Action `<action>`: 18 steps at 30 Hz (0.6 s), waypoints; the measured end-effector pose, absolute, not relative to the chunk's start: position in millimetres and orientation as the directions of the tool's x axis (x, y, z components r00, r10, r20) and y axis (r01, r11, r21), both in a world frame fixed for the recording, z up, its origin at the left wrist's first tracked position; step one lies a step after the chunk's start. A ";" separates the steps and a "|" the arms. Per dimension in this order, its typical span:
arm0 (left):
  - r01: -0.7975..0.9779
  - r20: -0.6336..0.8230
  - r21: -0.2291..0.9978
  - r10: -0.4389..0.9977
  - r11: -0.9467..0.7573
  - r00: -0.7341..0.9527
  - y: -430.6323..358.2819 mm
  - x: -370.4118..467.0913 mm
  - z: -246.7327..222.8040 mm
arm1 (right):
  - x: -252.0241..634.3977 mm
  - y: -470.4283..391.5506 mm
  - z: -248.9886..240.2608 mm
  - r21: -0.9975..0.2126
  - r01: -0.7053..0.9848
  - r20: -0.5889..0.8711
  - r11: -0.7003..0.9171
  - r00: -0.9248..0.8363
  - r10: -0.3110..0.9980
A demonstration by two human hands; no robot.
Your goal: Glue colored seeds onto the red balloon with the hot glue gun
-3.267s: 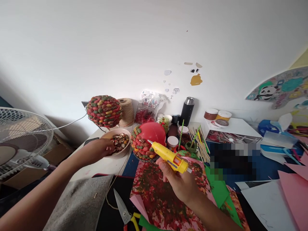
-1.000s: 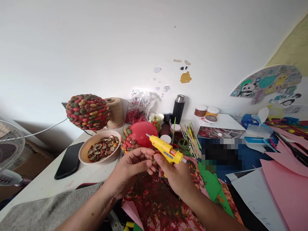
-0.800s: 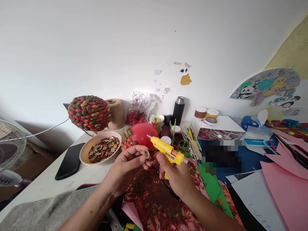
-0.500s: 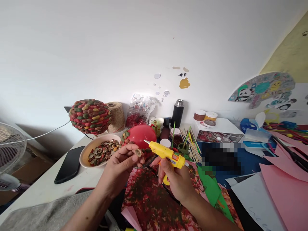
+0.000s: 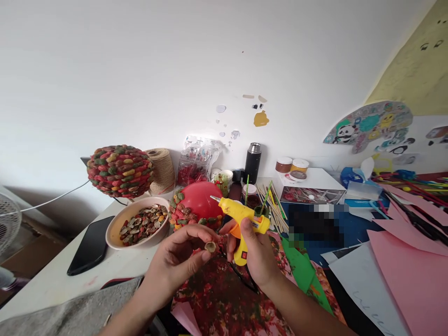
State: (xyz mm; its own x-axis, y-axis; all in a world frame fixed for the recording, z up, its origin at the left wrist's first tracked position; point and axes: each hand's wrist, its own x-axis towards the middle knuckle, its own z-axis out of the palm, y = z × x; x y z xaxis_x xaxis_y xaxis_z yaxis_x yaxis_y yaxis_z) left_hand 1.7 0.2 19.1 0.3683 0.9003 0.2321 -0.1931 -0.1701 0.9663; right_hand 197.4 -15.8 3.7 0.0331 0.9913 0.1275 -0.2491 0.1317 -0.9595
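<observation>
In my left hand [image 5: 175, 261] a half peanut shell [image 5: 210, 247] is pinched between thumb and fingertips, its hollow inner side showing. My right hand [image 5: 259, 256] grips a yellow hot glue gun [image 5: 240, 212] by its handle, fingers near the orange trigger. The nozzle points up and left, above the shell and apart from it. Behind my hands sits a red balloon [image 5: 201, 198], partly covered with painted peanut shells along its left and lower sides. A bowl [image 5: 111, 231] to the left holds many loose shells, some painted.
A shell-covered ball [image 5: 121, 171] stands by a twine spool [image 5: 161, 170]. A phone [image 5: 91, 247] lies left of the bowl. Behind are a black flask [image 5: 252, 163], paint jars [image 5: 283, 164] and wooden sticks [image 5: 275, 200]. Pink paper [image 5: 402, 280] lies at right; paint-stained paper [image 5: 224, 298] lies below my hands.
The shell has moved lower and slightly right in my left hand. My right hand has tilted the glue gun, bringing its handle into clearer view. The whole view has shifted a little.
</observation>
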 end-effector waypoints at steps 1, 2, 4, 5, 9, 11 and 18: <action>-0.186 0.240 0.966 0.891 -0.179 0.385 -1.5 2.2 20.1 | 197.6 -15.4 4.6 -0.959 -0.255 0.115 0.120 0.037 0.993; -0.183 0.245 0.966 0.885 -0.185 0.397 -2.9 2.7 20.8 | 197.6 -15.3 5.1 -0.959 -0.260 0.102 0.109 0.039 0.994; -0.174 0.247 0.966 0.881 -0.192 0.404 -4.1 3.6 20.8 | 197.0 -15.8 5.2 -0.959 -0.268 0.084 0.092 0.041 0.996; -0.166 0.249 0.966 0.882 -0.198 0.399 -4.1 3.7 20.2 | 196.5 -16.2 4.9 -0.959 -0.271 0.080 0.088 0.040 0.996; -0.136 0.271 0.962 0.888 -0.237 0.371 -3.6 2.4 17.9 | 195.4 -16.3 3.8 -0.950 -0.295 0.093 0.103 0.048 0.995; -0.124 0.273 0.962 0.883 -0.244 0.382 -4.7 1.5 17.9 | 195.8 -15.4 4.4 -0.948 -0.300 0.087 0.102 0.064 0.994; -0.038 0.283 0.955 0.862 -0.295 0.420 -9.0 2.3 15.9 | 196.7 -15.3 8.7 -0.945 -0.309 0.092 0.111 0.077 0.993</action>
